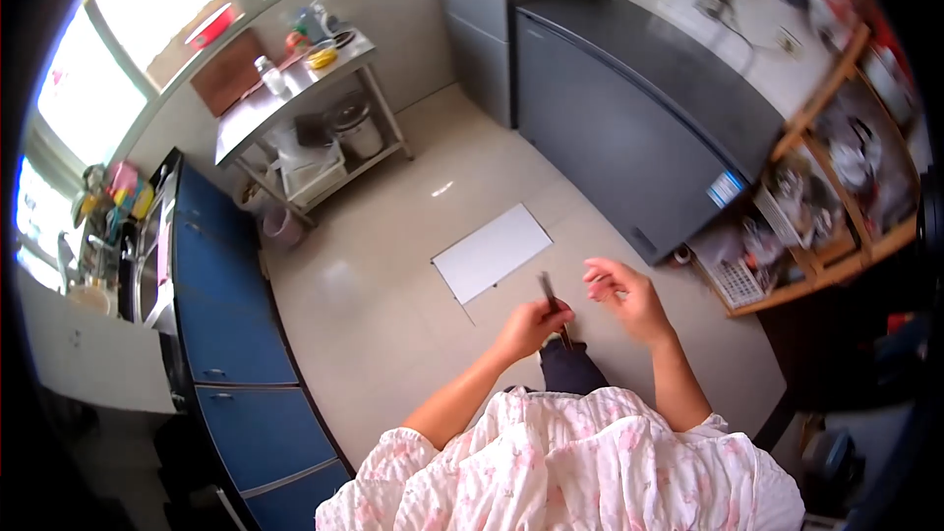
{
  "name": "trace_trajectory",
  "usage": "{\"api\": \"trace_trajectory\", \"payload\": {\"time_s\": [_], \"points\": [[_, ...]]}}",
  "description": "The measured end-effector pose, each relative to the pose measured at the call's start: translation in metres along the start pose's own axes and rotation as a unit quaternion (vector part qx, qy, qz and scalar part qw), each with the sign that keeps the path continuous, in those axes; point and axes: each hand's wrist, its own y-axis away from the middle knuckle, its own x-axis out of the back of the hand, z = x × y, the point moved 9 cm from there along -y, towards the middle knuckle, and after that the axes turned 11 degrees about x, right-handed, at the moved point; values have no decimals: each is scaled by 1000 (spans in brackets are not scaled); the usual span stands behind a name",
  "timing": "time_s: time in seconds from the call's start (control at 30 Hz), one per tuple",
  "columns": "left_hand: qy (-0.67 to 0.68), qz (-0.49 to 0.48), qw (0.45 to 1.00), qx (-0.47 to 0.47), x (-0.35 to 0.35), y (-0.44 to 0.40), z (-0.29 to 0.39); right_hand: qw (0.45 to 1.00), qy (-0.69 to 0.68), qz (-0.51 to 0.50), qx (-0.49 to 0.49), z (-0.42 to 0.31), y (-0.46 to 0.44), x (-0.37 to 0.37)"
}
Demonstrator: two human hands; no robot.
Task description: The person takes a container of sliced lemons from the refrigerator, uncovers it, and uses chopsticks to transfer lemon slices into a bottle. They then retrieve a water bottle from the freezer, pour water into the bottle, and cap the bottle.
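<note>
My left hand (536,325) is closed around a slim dark tool with a greyish tip (547,285). It points away from me, and a thin dark end shows below my fingers. Its exact kind is too small to make out. To the right, my right hand (625,299) hangs in the air with its fingers loosely bent and apart, holding nothing I can see. On the floor beyond both hands lies a flat white rectangular panel (492,253); neither hand touches it.
Blue cabinets (234,305) with a sink run along the left. A metal table (236,128) with bottles and pots stands at the back. A grey chest freezer (619,128) is on the right, beside a wooden shelf (836,268) with baskets. Tiled floor (393,187) lies between.
</note>
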Motion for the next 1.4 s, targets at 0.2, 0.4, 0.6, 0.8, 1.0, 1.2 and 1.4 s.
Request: {"api": "trace_trajectory", "payload": {"time_s": [0.2,0.4,0.6,0.8,1.0,1.2,1.4], "points": [[518,106,845,-75,182,-63,3,994,-10,-50,-95,162,-91,-32],[622,79,774,-87,272,-139,47,963,-233,-125,-51,152,-248,-154],[635,189,744,-82,373,-168,35,926,-282,-249,9,157,-394,-257],[626,202,736,-159,508,-210,28,911,-289,-294,-26,185,-493,-365],[596,192,771,-116,645,-247,38,910,-321,-257,-56,208,-622,-428],[518,264,813,-22,748,-271,28,913,-353,-191,-69,242,-760,-433],[502,324,802,-4,832,-315,13,942,-291,-167,3,293,-870,-472]]}}
